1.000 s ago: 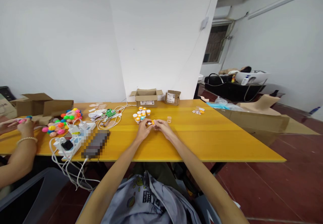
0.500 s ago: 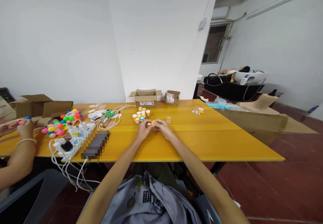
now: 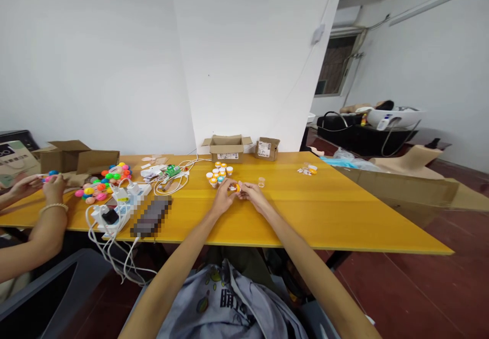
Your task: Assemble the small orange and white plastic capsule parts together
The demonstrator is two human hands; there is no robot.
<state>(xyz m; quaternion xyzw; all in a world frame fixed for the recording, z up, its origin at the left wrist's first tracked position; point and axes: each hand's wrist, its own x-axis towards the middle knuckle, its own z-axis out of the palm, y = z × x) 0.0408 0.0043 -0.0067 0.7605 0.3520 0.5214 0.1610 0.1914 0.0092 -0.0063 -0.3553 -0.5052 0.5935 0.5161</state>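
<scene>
Both hands meet over the table and hold a small orange cap (image 3: 238, 188) between them. My left hand (image 3: 224, 196) has its fingers closed around the cap's left side, where a small white part shows; what that part is, I cannot make out. My right hand (image 3: 253, 196) pinches the cap from the right. Just behind the right hand stands a small clear cup (image 3: 261, 181) without a lid. Beyond my left hand, a cluster of small tubs (image 3: 218, 172) has white, orange and teal lids.
Two open cardboard boxes (image 3: 226, 154) stand by the wall. To the right lie small white pieces (image 3: 305, 171) beside an orange-lidded cup. On the left are a power strip (image 3: 128, 209), cables, a blurred dark device (image 3: 152, 217), colourful balls (image 3: 103, 189) and another person's hands (image 3: 53, 186).
The view has turned slightly left. The orange cap has tilted between my fingers, so its patterned white face no longer shows clearly. The other person's hands have risen a little.
</scene>
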